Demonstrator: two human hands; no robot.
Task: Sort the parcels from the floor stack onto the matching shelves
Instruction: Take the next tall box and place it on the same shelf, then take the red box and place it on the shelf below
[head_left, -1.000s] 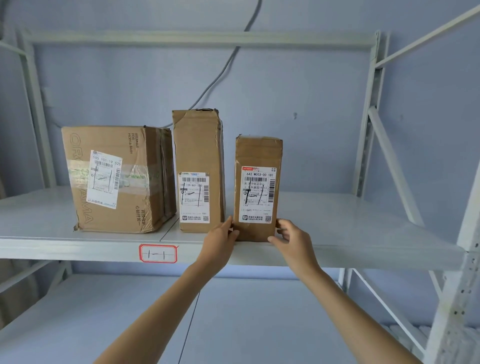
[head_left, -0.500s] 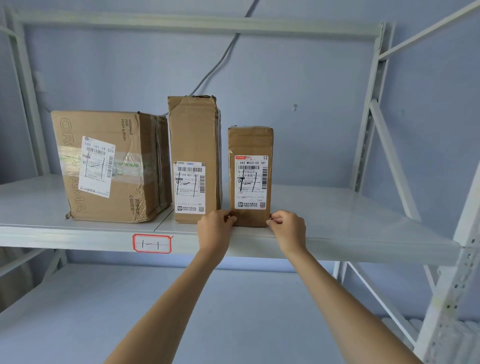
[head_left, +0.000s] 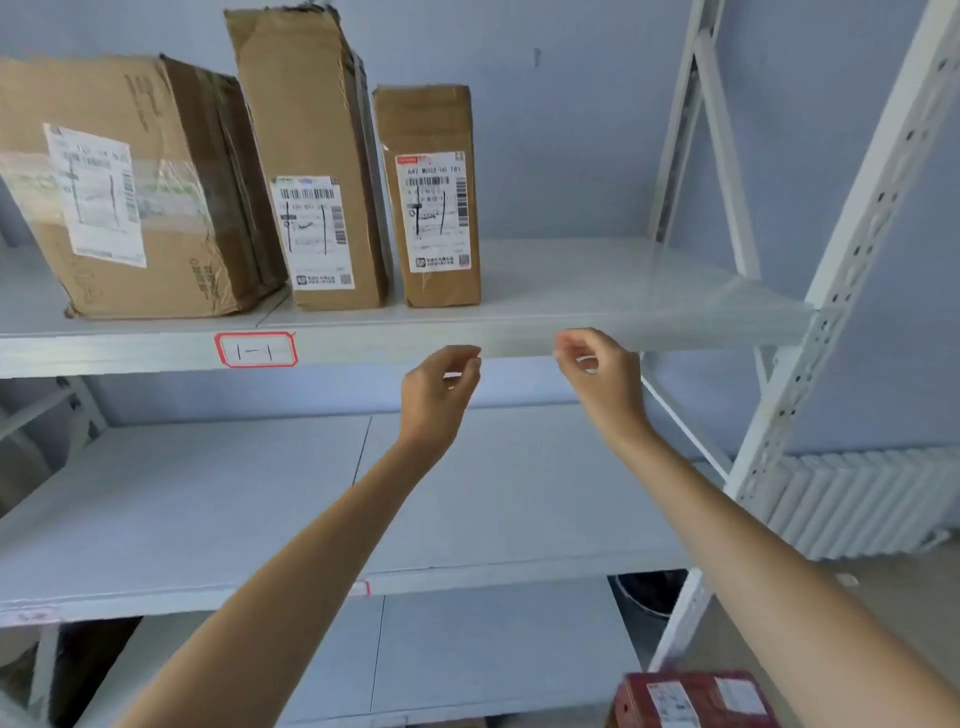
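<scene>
Small parcel (head_left: 434, 200): upright on shelf 1-1 (head_left: 623, 322), at 12 o'clock, beside taller parcel (head_left: 317, 166). Risk: narrow base; a bump could topple it. Left hand (head_left: 439, 387) and right hand (head_left: 602, 371): apart, empty, fingers loosely curled below shelf edge. Red parcel (head_left: 693, 699): 5 o'clock, unsorted.

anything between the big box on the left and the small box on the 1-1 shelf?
Yes, head view: the tall box stands between the big box and the small box, touching or nearly touching both.

White radiator (head_left: 852, 501) against blue wall (head_left: 582, 130).
</scene>
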